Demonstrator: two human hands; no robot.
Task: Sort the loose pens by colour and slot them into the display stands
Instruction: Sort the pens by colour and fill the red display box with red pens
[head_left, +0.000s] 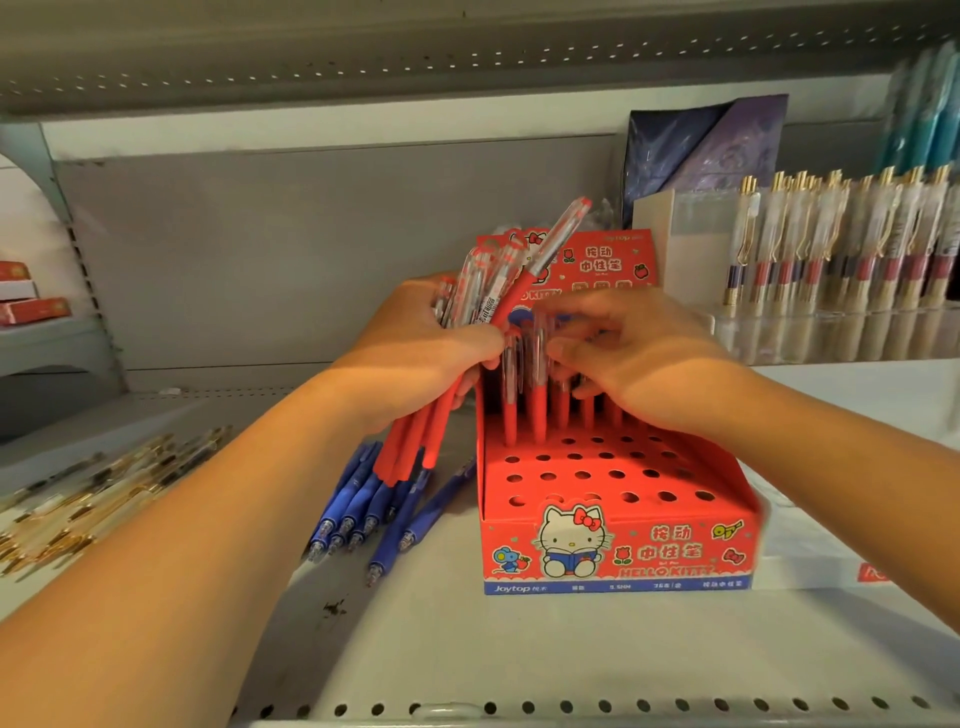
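My left hand (426, 348) grips a bundle of red pens (415, 441), their clear tops fanned up and to the right. A red Hello Kitty display stand (618, 540) with rows of round holes sits on the shelf in front of me. Several red pens (537, 410) stand in its back row. Over that row my right hand (639, 358) has its fingers curled around the clear tops of those standing pens. Several blue pens (363, 504) lie loose on the shelf just left of the stand, under the red bundle.
Gold-trimmed pens (88, 493) lie scattered at the far left of the shelf. A clear rack of gold-clipped pens (841, 244) stands at the back right, with a purple packet (706, 145) behind it. A white flat box (831, 551) lies right of the stand. Small red boxes (31, 306) sit far left.
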